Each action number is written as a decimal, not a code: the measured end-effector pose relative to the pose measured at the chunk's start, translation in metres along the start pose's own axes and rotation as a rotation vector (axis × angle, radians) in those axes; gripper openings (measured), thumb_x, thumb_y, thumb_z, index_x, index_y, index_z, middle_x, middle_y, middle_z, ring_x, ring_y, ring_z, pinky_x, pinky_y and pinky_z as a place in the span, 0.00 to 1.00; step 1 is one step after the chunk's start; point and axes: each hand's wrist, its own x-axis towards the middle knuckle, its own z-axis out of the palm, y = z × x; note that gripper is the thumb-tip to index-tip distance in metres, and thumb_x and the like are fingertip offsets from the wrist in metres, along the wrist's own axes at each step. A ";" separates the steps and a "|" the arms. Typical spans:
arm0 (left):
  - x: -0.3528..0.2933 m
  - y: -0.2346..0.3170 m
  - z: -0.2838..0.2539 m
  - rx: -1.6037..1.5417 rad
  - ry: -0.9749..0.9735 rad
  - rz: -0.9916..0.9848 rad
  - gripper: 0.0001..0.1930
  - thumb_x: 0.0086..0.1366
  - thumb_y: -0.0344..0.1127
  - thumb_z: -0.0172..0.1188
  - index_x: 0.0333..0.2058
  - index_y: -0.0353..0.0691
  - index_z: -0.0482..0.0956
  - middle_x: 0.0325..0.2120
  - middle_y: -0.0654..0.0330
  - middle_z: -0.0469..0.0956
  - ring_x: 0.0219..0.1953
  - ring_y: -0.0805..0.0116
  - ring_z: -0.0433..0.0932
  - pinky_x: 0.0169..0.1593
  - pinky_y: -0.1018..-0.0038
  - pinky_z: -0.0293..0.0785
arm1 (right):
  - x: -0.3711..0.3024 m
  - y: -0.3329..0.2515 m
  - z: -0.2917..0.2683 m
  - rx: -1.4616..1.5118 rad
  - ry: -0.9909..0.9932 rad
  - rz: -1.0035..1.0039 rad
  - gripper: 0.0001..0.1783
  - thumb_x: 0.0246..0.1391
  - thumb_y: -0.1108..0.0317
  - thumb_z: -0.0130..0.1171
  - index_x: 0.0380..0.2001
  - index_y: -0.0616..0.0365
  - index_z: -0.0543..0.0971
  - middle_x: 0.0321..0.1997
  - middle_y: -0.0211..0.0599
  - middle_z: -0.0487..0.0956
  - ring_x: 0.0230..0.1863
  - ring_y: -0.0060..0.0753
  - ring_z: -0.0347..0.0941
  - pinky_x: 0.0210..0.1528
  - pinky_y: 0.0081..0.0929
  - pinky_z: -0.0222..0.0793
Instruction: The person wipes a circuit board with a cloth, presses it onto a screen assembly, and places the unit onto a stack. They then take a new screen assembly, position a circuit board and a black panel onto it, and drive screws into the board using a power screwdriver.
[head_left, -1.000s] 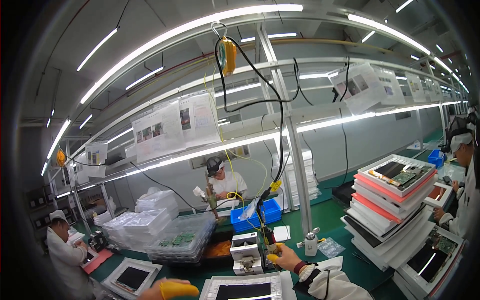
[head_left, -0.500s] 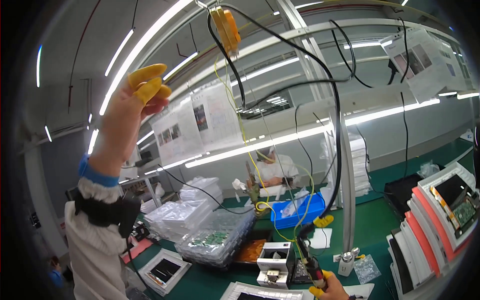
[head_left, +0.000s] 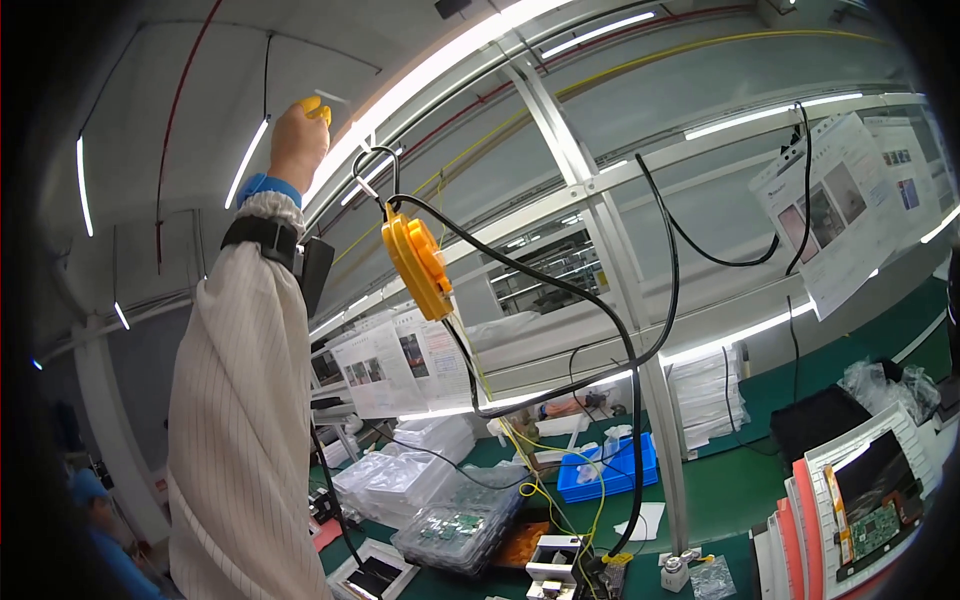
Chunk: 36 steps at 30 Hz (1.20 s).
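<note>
My left hand (head_left: 300, 145) is raised high, beside the long bright lamp (head_left: 440, 80). Yellow finger covers are on its fingertips, and a blue band circles the wrist. Its fingers are curled together; what they hold, if anything, is hidden. To the right of my forearm an orange spring balancer (head_left: 418, 265) hangs from a hook on the frame. A black cable (head_left: 560, 275) loops away from it and drops to the bench. My right hand is out of view.
An upright metal post (head_left: 650, 400) rises from the green bench. On the bench stand clear plastic trays of green boards (head_left: 455, 525), a blue bin (head_left: 610, 470), a white box-shaped fixture (head_left: 553, 570) and stacked trays with a display panel (head_left: 875, 500). Paper sheets (head_left: 835, 205) hang at right.
My left arm has reached further up, its fingers now curled tighter. The view has tilted upward, and my right hand with its electric screwdriver has left the picture.
</note>
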 end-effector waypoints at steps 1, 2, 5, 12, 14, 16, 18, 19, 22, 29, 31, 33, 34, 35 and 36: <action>0.013 -0.006 0.004 0.052 0.031 0.003 0.18 0.60 0.32 0.50 0.48 0.30 0.73 0.44 0.43 0.77 0.47 0.52 0.77 0.51 0.68 0.72 | -0.003 -0.007 -0.004 0.006 0.000 0.002 0.31 0.48 0.76 0.61 0.57 0.59 0.66 0.34 0.33 0.66 0.22 0.21 0.61 0.23 0.21 0.61; 0.023 -0.013 0.006 0.109 0.064 0.008 0.18 0.60 0.33 0.51 0.47 0.29 0.73 0.44 0.43 0.77 0.47 0.52 0.77 0.51 0.67 0.72 | -0.007 -0.018 -0.010 -0.008 0.032 -0.020 0.32 0.47 0.76 0.62 0.57 0.58 0.65 0.34 0.33 0.66 0.22 0.21 0.62 0.22 0.22 0.62; 0.030 -0.018 0.023 0.079 0.069 0.010 0.17 0.58 0.34 0.54 0.44 0.29 0.75 0.39 0.44 0.79 0.42 0.53 0.79 0.45 0.68 0.74 | -0.016 -0.025 -0.020 -0.025 0.090 -0.017 0.33 0.47 0.76 0.63 0.57 0.57 0.64 0.34 0.34 0.65 0.23 0.23 0.64 0.22 0.23 0.64; 0.031 0.001 0.039 -0.224 0.065 -0.208 0.09 0.60 0.32 0.57 0.36 0.33 0.79 0.27 0.58 0.80 0.28 0.70 0.80 0.31 0.76 0.76 | -0.016 -0.051 -0.040 -0.282 0.232 -0.192 0.31 0.45 0.77 0.64 0.54 0.56 0.66 0.38 0.40 0.65 0.30 0.31 0.67 0.27 0.25 0.66; 0.041 -0.010 0.032 -0.253 0.124 -0.177 0.10 0.59 0.30 0.58 0.39 0.35 0.80 0.33 0.57 0.80 0.33 0.70 0.80 0.36 0.77 0.77 | -0.018 -0.046 -0.041 -0.211 0.242 -0.164 0.30 0.45 0.76 0.64 0.53 0.57 0.67 0.39 0.40 0.66 0.31 0.32 0.67 0.29 0.27 0.66; 0.064 -0.014 0.020 -0.245 0.168 -0.230 0.13 0.58 0.29 0.59 0.43 0.35 0.79 0.39 0.56 0.78 0.37 0.71 0.79 0.41 0.78 0.78 | -0.013 -0.042 -0.050 -0.134 0.239 -0.155 0.30 0.45 0.76 0.64 0.53 0.57 0.68 0.40 0.40 0.66 0.32 0.33 0.67 0.31 0.29 0.67; 0.044 0.035 0.052 -0.570 0.017 -0.283 0.16 0.59 0.29 0.59 0.46 0.33 0.76 0.42 0.56 0.77 0.39 0.70 0.79 0.42 0.77 0.78 | -0.005 -0.054 -0.057 -0.324 0.306 -0.292 0.29 0.45 0.77 0.63 0.52 0.58 0.68 0.41 0.41 0.67 0.35 0.36 0.68 0.38 0.31 0.67; 0.043 0.047 0.044 -0.555 0.024 -0.282 0.16 0.59 0.29 0.59 0.46 0.33 0.76 0.42 0.56 0.77 0.39 0.70 0.79 0.42 0.77 0.78 | -0.007 -0.054 -0.059 -0.319 0.292 -0.298 0.29 0.45 0.77 0.63 0.52 0.58 0.68 0.41 0.41 0.67 0.35 0.36 0.68 0.38 0.31 0.67; 0.039 0.073 0.042 -0.484 0.000 -0.237 0.16 0.59 0.28 0.59 0.47 0.31 0.74 0.44 0.54 0.76 0.40 0.68 0.79 0.43 0.76 0.78 | -0.007 -0.055 -0.066 -0.075 0.275 -0.098 0.25 0.45 0.78 0.61 0.50 0.61 0.69 0.42 0.41 0.68 0.40 0.39 0.68 0.45 0.33 0.65; 0.034 0.074 0.051 -0.301 -0.055 -0.166 0.17 0.61 0.25 0.56 0.49 0.30 0.68 0.46 0.53 0.72 0.43 0.66 0.78 0.48 0.77 0.78 | -0.005 -0.055 -0.090 -0.005 0.239 -0.104 0.24 0.49 0.81 0.52 0.52 0.61 0.64 0.41 0.40 0.67 0.34 0.32 0.68 0.34 0.27 0.67; 0.034 0.072 0.054 -0.392 -0.060 -0.182 0.17 0.61 0.25 0.56 0.49 0.29 0.68 0.46 0.53 0.72 0.44 0.66 0.78 0.48 0.77 0.78 | -0.005 -0.060 -0.092 -0.199 0.276 -0.205 0.24 0.49 0.82 0.52 0.51 0.61 0.63 0.41 0.40 0.67 0.33 0.32 0.68 0.33 0.26 0.67; 0.056 0.055 0.045 -0.316 0.102 -0.048 0.20 0.58 0.37 0.61 0.45 0.28 0.75 0.43 0.51 0.77 0.40 0.65 0.80 0.45 0.75 0.76 | -0.010 -0.058 -0.092 -0.227 0.259 -0.225 0.22 0.49 0.82 0.53 0.50 0.61 0.65 0.41 0.40 0.65 0.35 0.34 0.67 0.35 0.27 0.67; 0.059 0.051 0.047 -0.317 0.095 -0.059 0.20 0.58 0.37 0.61 0.45 0.28 0.75 0.43 0.51 0.77 0.40 0.65 0.80 0.45 0.75 0.76 | -0.013 -0.061 -0.089 -0.233 0.256 -0.213 0.22 0.49 0.82 0.53 0.50 0.61 0.65 0.41 0.40 0.65 0.35 0.34 0.67 0.35 0.27 0.67; 0.053 0.060 0.060 -0.272 0.076 -0.087 0.19 0.60 0.32 0.59 0.48 0.29 0.71 0.45 0.52 0.74 0.42 0.65 0.79 0.48 0.76 0.77 | -0.014 -0.065 -0.085 -0.176 0.280 -0.164 0.22 0.49 0.81 0.54 0.49 0.61 0.66 0.41 0.41 0.65 0.36 0.34 0.66 0.36 0.28 0.66; 0.052 0.059 0.063 -0.214 0.067 -0.109 0.19 0.61 0.26 0.57 0.50 0.29 0.67 0.47 0.53 0.72 0.45 0.65 0.78 0.50 0.77 0.77 | -0.016 -0.068 -0.082 -0.117 0.295 -0.128 0.22 0.48 0.81 0.56 0.49 0.60 0.67 0.41 0.41 0.65 0.37 0.35 0.66 0.37 0.28 0.66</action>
